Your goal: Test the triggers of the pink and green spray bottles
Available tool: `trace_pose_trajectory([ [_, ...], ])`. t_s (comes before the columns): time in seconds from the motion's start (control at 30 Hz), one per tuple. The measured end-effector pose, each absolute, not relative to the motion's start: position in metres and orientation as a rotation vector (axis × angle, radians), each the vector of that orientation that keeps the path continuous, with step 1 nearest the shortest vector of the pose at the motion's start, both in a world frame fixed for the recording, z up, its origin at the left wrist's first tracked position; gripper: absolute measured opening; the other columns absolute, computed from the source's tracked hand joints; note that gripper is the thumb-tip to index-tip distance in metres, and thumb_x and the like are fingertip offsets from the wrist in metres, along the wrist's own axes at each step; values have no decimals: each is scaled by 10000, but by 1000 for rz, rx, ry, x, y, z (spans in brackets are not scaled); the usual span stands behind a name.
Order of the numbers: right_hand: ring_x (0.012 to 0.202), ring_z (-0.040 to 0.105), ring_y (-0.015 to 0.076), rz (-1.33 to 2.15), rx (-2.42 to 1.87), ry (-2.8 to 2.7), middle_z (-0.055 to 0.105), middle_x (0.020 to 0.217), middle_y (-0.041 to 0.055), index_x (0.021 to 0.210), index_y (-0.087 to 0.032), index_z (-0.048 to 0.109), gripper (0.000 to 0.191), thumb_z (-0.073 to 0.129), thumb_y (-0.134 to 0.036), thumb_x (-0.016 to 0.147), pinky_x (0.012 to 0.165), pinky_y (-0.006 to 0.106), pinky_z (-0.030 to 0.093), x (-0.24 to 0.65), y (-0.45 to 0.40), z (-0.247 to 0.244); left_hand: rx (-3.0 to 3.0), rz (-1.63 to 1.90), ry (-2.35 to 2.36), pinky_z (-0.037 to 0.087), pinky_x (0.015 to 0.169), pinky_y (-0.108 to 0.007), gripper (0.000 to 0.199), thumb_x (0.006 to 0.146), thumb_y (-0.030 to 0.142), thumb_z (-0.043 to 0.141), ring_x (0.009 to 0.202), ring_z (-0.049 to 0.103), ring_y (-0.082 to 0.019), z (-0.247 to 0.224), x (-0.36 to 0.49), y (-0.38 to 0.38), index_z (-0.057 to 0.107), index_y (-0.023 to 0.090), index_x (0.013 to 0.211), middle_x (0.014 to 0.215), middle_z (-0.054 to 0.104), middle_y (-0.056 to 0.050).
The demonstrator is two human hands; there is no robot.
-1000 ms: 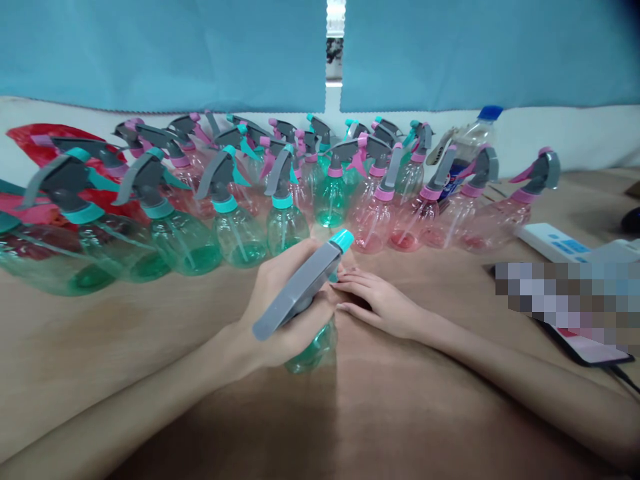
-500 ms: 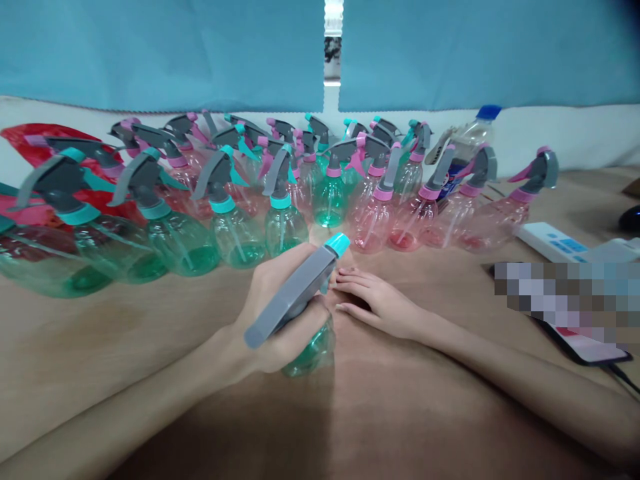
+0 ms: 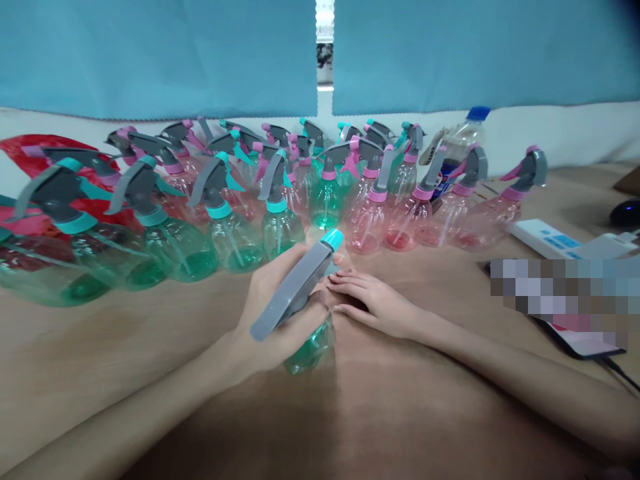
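My left hand (image 3: 280, 313) is wrapped round the neck of a green spray bottle (image 3: 313, 347) with a grey head and a turquoise nozzle. The nozzle points away from me and slightly right, and the trigger is mostly hidden by the fingers. Flat on the table, palm down, lies my right hand (image 3: 377, 300), its fingers stretched out towards the bottle. Its fingertips are close to the left hand's fingers; whether they touch I cannot tell. Beyond the hands stand a green spray bottle (image 3: 284, 230) with a turquoise collar and a pink spray bottle (image 3: 370, 227).
Several more green and pink spray bottles form rows across the back. A large bottle with a blue cap (image 3: 463, 140) stands behind them. To the right are a white power strip (image 3: 537, 235) and a phone (image 3: 590, 340) with a cable. A red bag (image 3: 55, 150) lies far left.
The view has shifted slightly. Both hands keep nearly the same pose, the left still holding the spray bottle and the right still flat beside it.
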State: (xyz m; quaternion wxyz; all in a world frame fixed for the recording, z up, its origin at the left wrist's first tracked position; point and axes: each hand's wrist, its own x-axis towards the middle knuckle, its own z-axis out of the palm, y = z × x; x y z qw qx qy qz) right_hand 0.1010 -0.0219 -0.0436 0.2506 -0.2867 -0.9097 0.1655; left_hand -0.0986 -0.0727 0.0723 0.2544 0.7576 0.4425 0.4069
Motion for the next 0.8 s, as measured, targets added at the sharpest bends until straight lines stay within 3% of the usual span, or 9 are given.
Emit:
trace_pose_trajectory([
  [0.23, 1313, 489, 241, 445, -780, -2487, 583, 1362, 114, 1274, -177, 577, 386, 506, -388, 959, 1119, 473, 373, 101, -21, -43, 2084, 1119, 1174, 462, 608, -283, 260, 690, 151, 516, 616, 505, -147, 65, -104, -72, 551, 191, 945, 717, 540, 17],
  [0.47, 1318, 484, 239, 446, -775, -2484, 581, 1366, 105, 1287, -192, 565, 387, 505, -391, 961, 1125, 489, 363, 101, -20, -45, 2109, 1132, 1171, 455, 566, -272, 141, 698, 164, 532, 591, 506, -143, 63, -105, -70, 534, 210, 831, 689, 524, 20],
  [0.8, 1309, 493, 250, 452, -784, -2480, 602, 1339, 108, 1292, -205, 564, 384, 511, -385, 957, 1108, 499, 381, 101, -21, -44, 1964, 1088, 1206, 507, 610, -289, 333, 691, 173, 529, 622, 560, -147, 70, -97, -74, 577, 183, 1020, 807, 630, -22],
])
